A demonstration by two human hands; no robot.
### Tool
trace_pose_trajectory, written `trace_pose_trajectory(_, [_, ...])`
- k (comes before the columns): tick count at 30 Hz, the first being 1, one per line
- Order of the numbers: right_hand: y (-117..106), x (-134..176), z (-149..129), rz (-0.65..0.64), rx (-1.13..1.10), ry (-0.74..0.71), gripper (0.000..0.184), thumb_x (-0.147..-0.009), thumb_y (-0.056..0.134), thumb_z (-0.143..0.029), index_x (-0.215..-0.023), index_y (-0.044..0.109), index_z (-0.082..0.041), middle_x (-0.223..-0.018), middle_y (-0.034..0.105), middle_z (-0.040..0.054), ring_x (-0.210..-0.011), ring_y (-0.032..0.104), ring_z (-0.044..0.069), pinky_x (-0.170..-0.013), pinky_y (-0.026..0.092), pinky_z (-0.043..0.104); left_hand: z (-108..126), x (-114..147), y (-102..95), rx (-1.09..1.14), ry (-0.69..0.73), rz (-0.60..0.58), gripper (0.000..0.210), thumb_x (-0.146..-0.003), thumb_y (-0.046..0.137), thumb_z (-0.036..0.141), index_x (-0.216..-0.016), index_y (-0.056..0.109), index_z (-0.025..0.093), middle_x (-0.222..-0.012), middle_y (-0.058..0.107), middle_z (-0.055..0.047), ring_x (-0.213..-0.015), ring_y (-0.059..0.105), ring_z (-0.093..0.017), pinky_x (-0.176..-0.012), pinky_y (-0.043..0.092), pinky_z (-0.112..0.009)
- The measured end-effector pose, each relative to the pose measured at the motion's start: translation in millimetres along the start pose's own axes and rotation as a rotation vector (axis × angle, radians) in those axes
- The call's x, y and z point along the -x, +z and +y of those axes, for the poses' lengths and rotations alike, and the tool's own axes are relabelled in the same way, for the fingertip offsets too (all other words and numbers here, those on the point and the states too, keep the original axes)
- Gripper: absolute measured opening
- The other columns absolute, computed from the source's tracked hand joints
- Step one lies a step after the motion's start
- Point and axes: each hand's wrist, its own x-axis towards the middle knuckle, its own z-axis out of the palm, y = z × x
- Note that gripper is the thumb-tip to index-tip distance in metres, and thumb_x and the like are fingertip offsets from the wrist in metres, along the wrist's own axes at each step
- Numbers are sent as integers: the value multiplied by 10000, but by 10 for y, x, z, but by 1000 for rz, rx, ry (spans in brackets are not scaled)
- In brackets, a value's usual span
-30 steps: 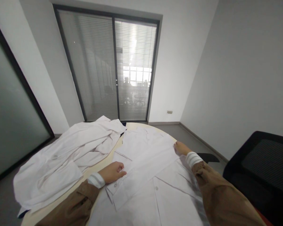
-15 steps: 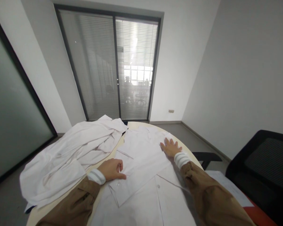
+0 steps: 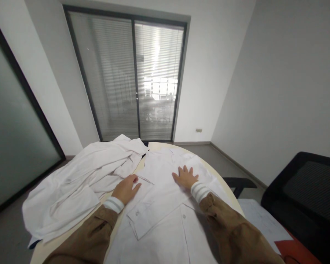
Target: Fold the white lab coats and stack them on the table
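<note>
A white button-up shirt [image 3: 165,227] lies spread out in front of me, one sleeve folded across it with its buttoned cuff [image 3: 139,214] towards the left. My right hand [image 3: 185,178] rests on the upper part of the shirt, palm down with fingers spread. At the shirt's left edge is my left hand [image 3: 126,189], its fingers bent and the thumb held apart from them. I see nothing gripped in either hand. Both wrists show striped white cuffs under brown sleeves.
A heap of white cloth [image 3: 71,183] covers the left side of the round pale table [image 3: 218,176]. To the right stands a black mesh chair [image 3: 305,190], with white paper [image 3: 264,220] and something red [image 3: 294,251] near it. A glass door [image 3: 137,80] with blinds is beyond.
My right hand has slid left across the shirt, from near its right edge towards the middle. The left hand has shifted slightly up and away from the cuff.
</note>
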Motion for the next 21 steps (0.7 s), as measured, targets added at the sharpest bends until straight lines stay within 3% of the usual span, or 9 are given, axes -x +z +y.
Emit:
trace_pose_trajectory(4, [138, 111, -123, 80, 0, -47, 894, -888, 226, -779, -1581, 206, -216, -1657, 82, 151, -1469, 10, 494, -1048, 23, 776, -80, -35, 105, 50, -24, 51, 410, -902, 546, 275, -1292, 546, 150, -1280, 616, -149, -1114, 603, -255, -970, 431, -360])
trace_pose_trajectory(9, [114, 162, -78, 115, -45, -231, 794, -933, 216, -721, -1572, 245, -250, -1655, 140, 103, -1500, 40, 410, -1119, 14, 694, -85, -84, 186, 119, -72, 51, 399, -885, 568, 293, -1257, 625, 163, -1258, 649, -128, -1163, 590, -266, -1038, 415, -377])
trace_pose_trajectory(14, [79, 166, -77, 53, -49, -339, 822, -898, 273, -773, -1558, 291, -281, -1658, 139, 86, -1505, 32, 407, -1141, 2, 658, -45, -189, 246, 139, -119, 34, 436, -871, 584, 349, -1265, 657, 179, -1354, 605, -128, -1359, 432, -314, -1152, 273, -454])
trace_pose_trajectory(17, [60, 180, -73, 45, -55, -332, 830, -897, 280, -774, -1563, 280, -279, -1660, 128, 86, -1506, 19, 411, -1140, -8, 661, -18, -312, 221, 231, -194, 0, 426, -853, 586, 343, -1216, 687, 144, -1332, 627, -135, -1336, 468, -318, -1156, 271, -443])
trace_pose_trajectory(21, [-27, 254, -70, 72, -105, -421, 745, -933, 273, -725, -1541, 332, -299, -1649, 186, 74, -1509, 57, 390, -1142, -24, 665, 19, -486, 125, 336, -227, -41, 409, -876, 526, 332, -1144, 710, 85, -1205, 707, -141, -1172, 623, -278, -1057, 417, -354])
